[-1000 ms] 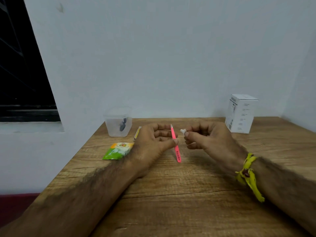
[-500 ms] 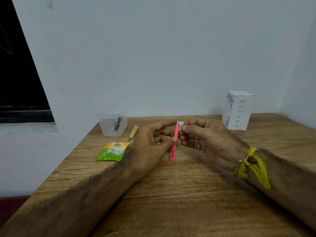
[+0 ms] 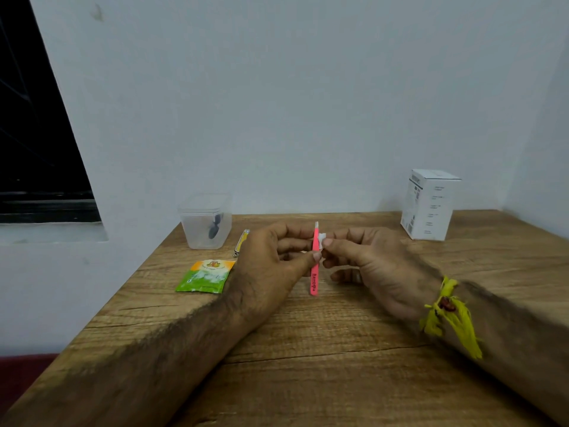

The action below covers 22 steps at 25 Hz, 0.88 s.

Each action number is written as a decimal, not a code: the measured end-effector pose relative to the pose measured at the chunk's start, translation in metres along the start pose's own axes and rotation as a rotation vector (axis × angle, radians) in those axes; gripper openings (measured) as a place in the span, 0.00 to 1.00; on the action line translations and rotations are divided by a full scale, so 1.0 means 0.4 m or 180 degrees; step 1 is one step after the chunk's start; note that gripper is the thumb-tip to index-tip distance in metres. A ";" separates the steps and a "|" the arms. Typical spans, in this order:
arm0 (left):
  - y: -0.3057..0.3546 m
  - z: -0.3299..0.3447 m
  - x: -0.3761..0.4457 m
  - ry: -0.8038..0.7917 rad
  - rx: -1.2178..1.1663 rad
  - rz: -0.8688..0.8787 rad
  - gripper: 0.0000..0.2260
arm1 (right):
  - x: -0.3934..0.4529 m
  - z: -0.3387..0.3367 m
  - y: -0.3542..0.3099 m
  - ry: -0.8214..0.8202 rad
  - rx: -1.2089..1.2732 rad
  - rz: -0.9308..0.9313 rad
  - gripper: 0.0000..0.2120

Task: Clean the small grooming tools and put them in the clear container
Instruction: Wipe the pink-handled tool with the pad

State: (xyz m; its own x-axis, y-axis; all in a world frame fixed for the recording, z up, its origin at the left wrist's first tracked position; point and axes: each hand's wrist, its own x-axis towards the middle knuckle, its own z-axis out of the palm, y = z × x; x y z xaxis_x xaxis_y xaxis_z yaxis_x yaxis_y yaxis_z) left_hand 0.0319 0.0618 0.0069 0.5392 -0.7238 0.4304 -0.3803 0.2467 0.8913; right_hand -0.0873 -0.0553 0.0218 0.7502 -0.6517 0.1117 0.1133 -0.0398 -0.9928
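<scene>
Two hands are meeting at the middle of the wooden table (image 3: 308, 349). The left hand (image 3: 271, 260) is pinching pink tweezers (image 3: 314, 266) upright between thumb and curled fingers, while the right hand (image 3: 369, 266) is pressing a small white wipe (image 3: 321, 241) against their upper part with thumb and forefinger. At ten o'clock from the hands, a clear container (image 3: 205, 223) is holding one dark tool (image 3: 213, 227). Just beside it, at its three o'clock, a yellow nail clipper (image 3: 241, 242) is lying on the table.
</scene>
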 end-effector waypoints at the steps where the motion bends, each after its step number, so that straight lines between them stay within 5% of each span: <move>1: 0.001 0.002 -0.001 -0.0005 0.0058 -0.0007 0.13 | 0.001 0.002 0.000 0.0038 0.0082 0.0034 0.05; 22: 0.014 0.014 -0.013 0.0070 0.0662 0.0332 0.11 | 0.010 -0.023 -0.034 -0.0040 0.0655 0.0391 0.06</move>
State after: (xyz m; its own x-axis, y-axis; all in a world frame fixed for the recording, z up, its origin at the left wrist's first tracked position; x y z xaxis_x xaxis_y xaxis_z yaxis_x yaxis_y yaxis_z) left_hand 0.0227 0.0633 0.0089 0.5044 -0.6865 0.5237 -0.5802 0.1797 0.7944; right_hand -0.0918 -0.0645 0.0352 0.7745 -0.6325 -0.0076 0.1500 0.1953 -0.9692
